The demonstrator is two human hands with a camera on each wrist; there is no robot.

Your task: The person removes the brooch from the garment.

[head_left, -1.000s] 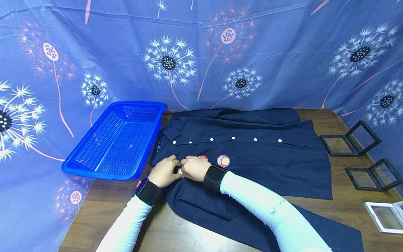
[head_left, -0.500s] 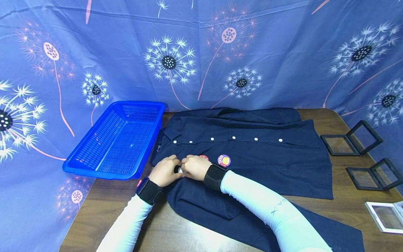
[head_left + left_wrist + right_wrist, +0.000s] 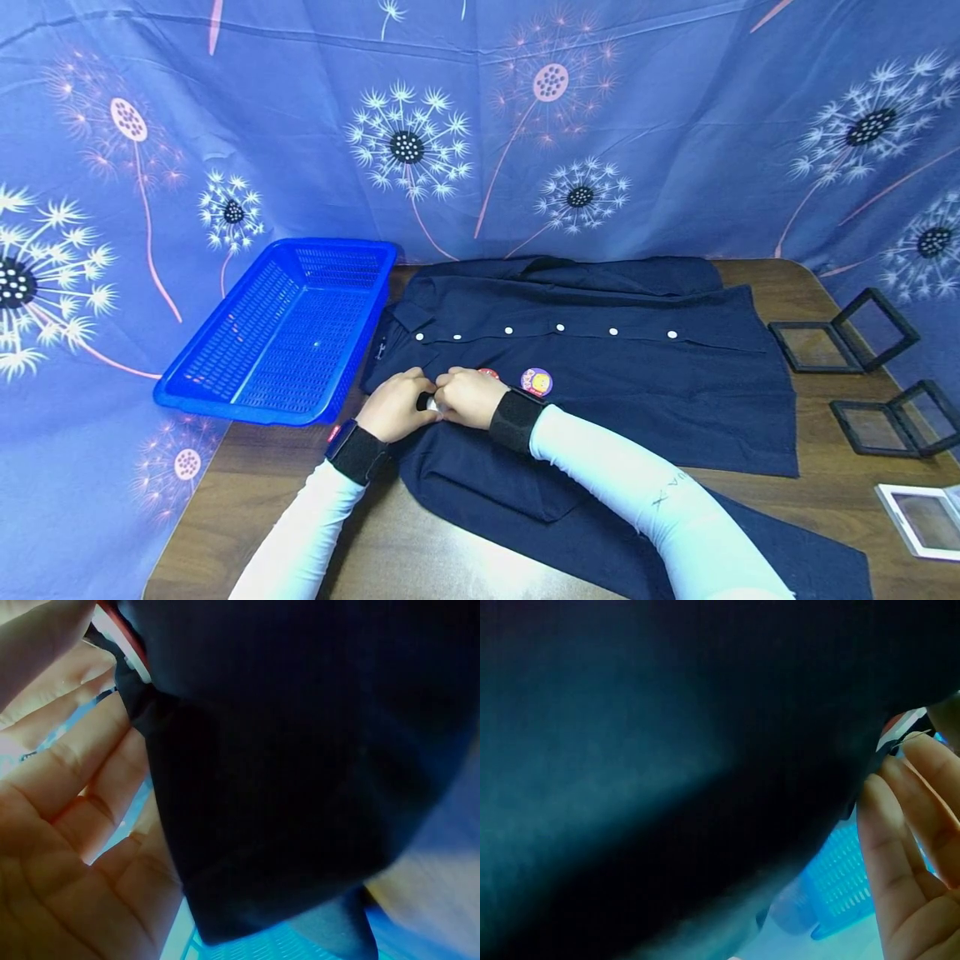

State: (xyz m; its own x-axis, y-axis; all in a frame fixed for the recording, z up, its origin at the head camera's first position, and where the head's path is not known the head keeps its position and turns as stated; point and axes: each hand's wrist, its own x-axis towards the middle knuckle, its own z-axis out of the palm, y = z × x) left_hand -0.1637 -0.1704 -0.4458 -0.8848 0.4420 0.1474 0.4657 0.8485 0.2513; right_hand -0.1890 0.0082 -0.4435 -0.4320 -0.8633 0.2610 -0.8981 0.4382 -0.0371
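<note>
Nothing has shifted since the earlier frames: left hand (image 3: pixel 393 407) and right hand (image 3: pixel 468 397), fingers pinched together on a small round pin badge (image 3: pixel 429 403) fastened near the collar of the soft, limp dark navy buttoned shirt (image 3: pixel 600 367) lying on the table, badge likely light, stiff, best gripped by its rim.

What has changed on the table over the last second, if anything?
Hardly anything. Both hands, the left hand and the right hand, stay together on the dark shirt, pinching a small badge between them as before. The view has only drifted slightly. The yellow badge and blue basket lie where they were.
</note>
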